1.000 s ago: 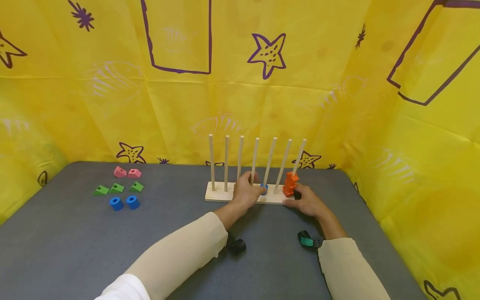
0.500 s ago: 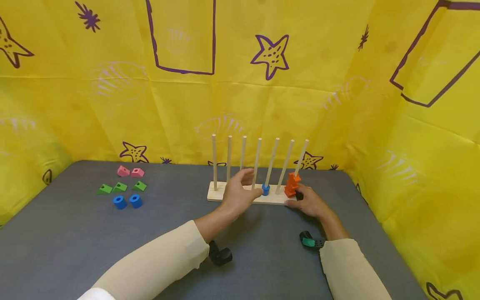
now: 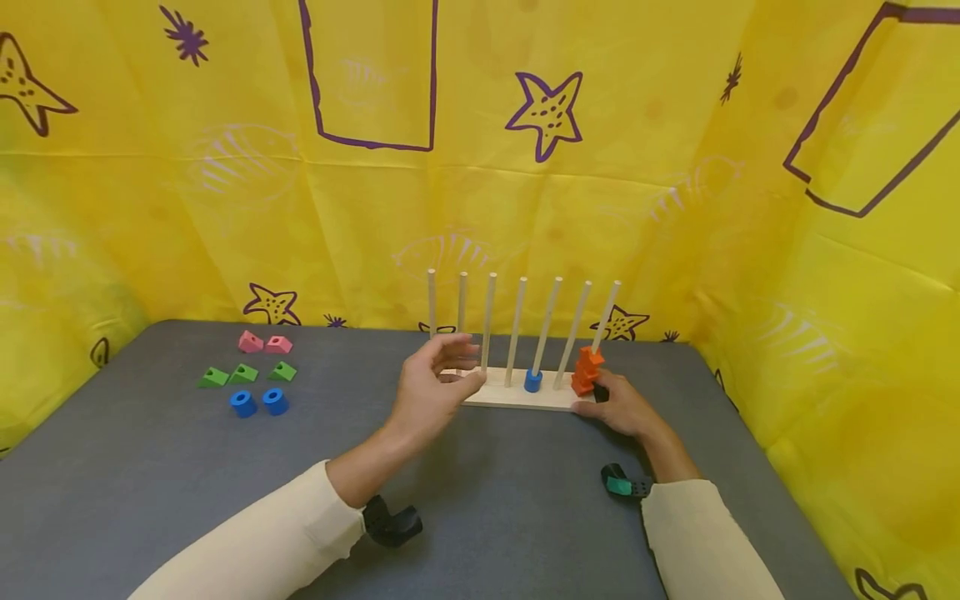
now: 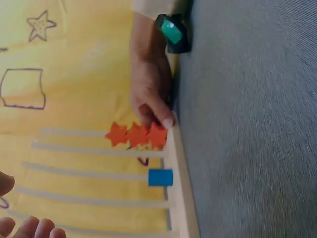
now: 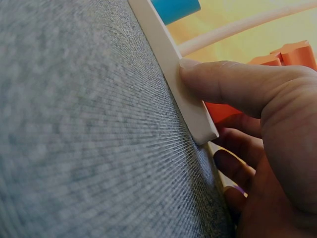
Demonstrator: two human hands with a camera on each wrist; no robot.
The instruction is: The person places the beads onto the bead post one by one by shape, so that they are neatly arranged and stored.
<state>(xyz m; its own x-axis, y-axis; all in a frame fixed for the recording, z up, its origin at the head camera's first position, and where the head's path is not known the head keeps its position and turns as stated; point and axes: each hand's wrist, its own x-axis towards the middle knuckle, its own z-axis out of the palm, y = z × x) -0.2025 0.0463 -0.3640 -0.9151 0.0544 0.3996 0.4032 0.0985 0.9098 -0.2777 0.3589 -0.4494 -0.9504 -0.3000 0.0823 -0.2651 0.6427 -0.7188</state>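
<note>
A wooden peg rack [image 3: 525, 397] with several upright pegs stands toward the back of the table. My right hand [image 3: 626, 408] grips the right end of its base, thumb [image 5: 213, 82] against the front edge and fingers behind. Beside that hand, orange star-shaped blocks [image 4: 136, 135] are stacked on the rightmost peg. One blue cylinder [image 3: 533, 381] sits at the bottom of another peg, two to the left of the stars. My left hand [image 3: 427, 387] hovers before the rack's left end, fingers loosely bent and holding nothing; it hides the feet of the leftmost pegs.
On the left of the table lie two pink blocks [image 3: 279, 344], three green triangular blocks [image 3: 243, 374] and two blue cylinders [image 3: 275, 401], all with holes. A yellow patterned cloth [image 3: 360, 225] rises behind the grey table [image 3: 510, 500].
My left hand has let go of the blue cylinder on the peg and moved left and toward me. My right hand keeps its place at the rack's right end.
</note>
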